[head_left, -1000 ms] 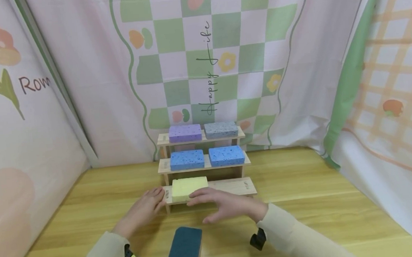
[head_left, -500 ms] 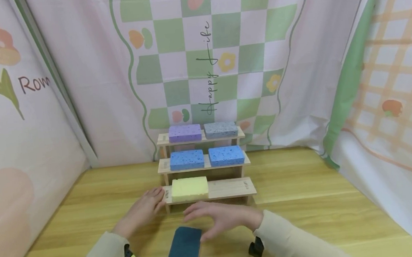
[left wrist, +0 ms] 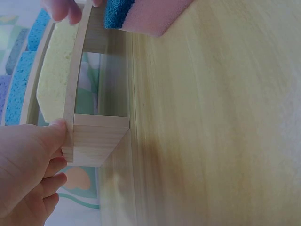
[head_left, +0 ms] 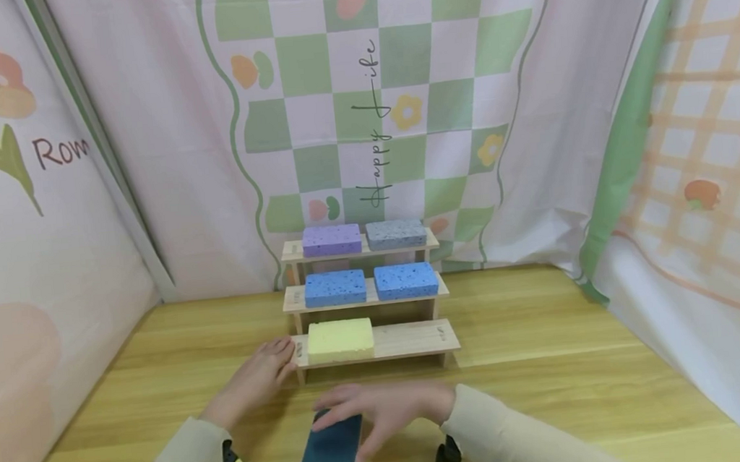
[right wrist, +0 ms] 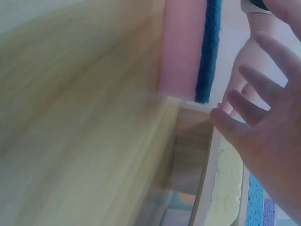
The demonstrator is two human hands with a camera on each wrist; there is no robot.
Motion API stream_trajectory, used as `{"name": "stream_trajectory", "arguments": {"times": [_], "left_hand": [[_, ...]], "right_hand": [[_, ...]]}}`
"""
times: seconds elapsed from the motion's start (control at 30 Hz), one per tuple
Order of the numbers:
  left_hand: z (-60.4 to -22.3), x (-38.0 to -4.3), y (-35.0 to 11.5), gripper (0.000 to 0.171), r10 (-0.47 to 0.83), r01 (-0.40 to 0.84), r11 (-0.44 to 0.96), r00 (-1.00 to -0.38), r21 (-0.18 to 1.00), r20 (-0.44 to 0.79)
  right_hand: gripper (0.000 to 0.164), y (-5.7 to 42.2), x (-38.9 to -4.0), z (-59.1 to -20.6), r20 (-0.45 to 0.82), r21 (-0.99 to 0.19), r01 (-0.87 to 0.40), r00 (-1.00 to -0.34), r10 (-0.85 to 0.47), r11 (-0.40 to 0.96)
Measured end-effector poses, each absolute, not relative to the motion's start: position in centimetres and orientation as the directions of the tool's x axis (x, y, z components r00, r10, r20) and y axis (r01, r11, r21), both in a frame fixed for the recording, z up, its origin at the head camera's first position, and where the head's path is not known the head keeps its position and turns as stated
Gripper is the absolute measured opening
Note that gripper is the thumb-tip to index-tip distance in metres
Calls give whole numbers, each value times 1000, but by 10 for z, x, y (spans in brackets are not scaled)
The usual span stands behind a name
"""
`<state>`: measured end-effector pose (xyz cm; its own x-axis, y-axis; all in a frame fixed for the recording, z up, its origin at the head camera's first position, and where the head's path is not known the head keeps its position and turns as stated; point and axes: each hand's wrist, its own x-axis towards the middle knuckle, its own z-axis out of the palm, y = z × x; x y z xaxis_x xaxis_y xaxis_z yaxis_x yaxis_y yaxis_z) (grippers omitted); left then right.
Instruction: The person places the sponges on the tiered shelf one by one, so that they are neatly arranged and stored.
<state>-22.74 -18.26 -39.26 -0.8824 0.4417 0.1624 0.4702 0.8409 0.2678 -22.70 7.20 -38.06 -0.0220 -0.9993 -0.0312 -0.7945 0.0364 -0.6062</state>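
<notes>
A scouring sponge [head_left: 331, 455], dark teal on top and pink below, lies on the table close to the front. Over its far end is my right hand [head_left: 384, 411], fingers spread and holding nothing; the right wrist view also has them apart from the sponge. At the left end of a three-step wooden rack [head_left: 411, 339], my left hand [head_left: 257, 377] pinches the lowest board, thumb and curled fingers at its end in the left wrist view. A pale yellow sponge [head_left: 339, 341] sits on the left part of that board, beside bare wood on the right.
Two blue sponges [head_left: 335, 289] fill the middle step. A purple sponge [head_left: 331, 240] and a grey sponge [head_left: 396, 235] are on the top step. The wood-grain table [head_left: 537, 363] runs back to a patterned curtain [head_left: 309, 120], with more cloth on both sides.
My right hand has come away from the yellow sponge, towards the front and slightly left, to above the scouring sponge. The left hand and rack have stayed put.
</notes>
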Motion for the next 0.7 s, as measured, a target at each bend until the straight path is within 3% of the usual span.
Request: {"name": "stream_trajectory", "arguments": {"times": [0.17,0.7], "left_hand": [[-394,-229,-183,45,441,470,843,-883,262,162],[-393,-227,-184,45,445,474,841,-880,261,163]], "right_hand": [[68,69,-227,-386,-76,-630,-776,32,-997,24],[69,61,-232,-394,-131,-647,-758,8,-991,79]]}}
